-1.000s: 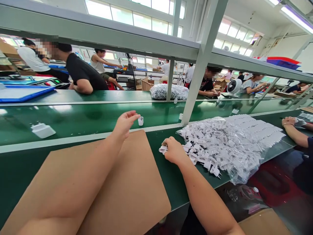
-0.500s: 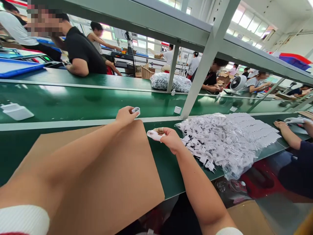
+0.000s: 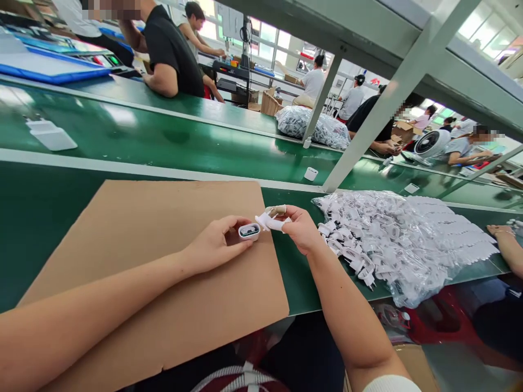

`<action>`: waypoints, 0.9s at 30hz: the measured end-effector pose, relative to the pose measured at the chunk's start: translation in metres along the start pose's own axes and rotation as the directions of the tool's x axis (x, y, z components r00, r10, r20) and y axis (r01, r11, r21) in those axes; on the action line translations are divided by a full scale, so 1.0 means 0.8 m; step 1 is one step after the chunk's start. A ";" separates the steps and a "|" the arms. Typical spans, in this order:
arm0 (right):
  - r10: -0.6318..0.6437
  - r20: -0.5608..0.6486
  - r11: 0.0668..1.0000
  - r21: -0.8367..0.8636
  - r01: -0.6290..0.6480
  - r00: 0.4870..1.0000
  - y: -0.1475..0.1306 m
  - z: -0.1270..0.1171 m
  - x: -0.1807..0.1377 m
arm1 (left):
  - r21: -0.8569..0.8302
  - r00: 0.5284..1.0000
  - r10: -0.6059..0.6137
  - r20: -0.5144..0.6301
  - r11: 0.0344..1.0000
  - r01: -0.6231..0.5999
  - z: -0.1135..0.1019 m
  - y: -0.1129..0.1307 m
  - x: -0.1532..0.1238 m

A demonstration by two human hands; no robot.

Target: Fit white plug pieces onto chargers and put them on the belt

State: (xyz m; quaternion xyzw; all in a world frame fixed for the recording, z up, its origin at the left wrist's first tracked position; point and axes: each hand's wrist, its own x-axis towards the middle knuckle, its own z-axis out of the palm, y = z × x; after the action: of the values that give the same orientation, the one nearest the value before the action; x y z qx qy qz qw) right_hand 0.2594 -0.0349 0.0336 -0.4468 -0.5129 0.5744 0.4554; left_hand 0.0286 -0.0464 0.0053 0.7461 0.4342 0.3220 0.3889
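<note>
Above a brown cardboard sheet [image 3: 171, 228], my left hand [image 3: 214, 242] grips a white charger housing [image 3: 254, 235] between thumb and fingers. The housing's open end faces up toward me, with dark and metallic parts inside. Just to its right, my right hand [image 3: 300, 228] pinches a small white plastic plug piece [image 3: 265, 220], close to the housing; whether they touch I cannot tell. Pale covers wrap some of the right fingertips. Beside the right hand lies a heap of white plug pieces [image 3: 347, 247], partly spilling from a clear plastic bag [image 3: 392, 239].
White chargers stand or lie along the green belt [image 3: 163, 141], one charger [image 3: 51, 134] at left and another [image 3: 311, 173] near the slanted metal post [image 3: 368, 125]. A blue tray [image 3: 53, 73] is at far left. Co-workers sit across the belt; a person's arm [image 3: 509, 245] reaches in at right.
My left hand has come back from the belt's edge with the charger housing, down over the cardboard beside my right hand. The view has shifted left and downward.
</note>
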 end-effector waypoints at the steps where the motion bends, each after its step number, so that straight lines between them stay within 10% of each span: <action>1: -0.016 -0.002 0.999 -0.039 0.016 1.000 0.001 0.003 -0.001 | 0.001 1.000 0.010 -0.015 1.000 -0.010 0.002 -0.005 0.001; 4: -0.183 -0.028 0.946 -0.276 0.168 0.983 0.005 0.013 -0.007 | 0.049 0.999 0.047 -0.003 0.998 -0.047 0.002 -0.019 0.007; 12: -0.484 0.314 0.413 -0.741 0.529 0.817 0.006 0.037 -0.029 | -0.028 0.986 0.164 0.027 0.986 -0.163 -0.005 -0.029 0.013; 27: -0.565 0.310 0.331 -0.764 0.554 0.765 0.005 0.042 -0.032 | -0.020 0.988 0.152 0.009 0.988 -0.152 -0.003 -0.033 0.014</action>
State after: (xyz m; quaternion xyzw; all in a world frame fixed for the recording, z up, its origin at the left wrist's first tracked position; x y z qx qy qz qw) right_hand 0.2310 -0.0662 0.0331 -0.4039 -0.8366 0.0708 0.3633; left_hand 0.0204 -0.0273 -0.0148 0.7750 0.3709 0.3510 0.3724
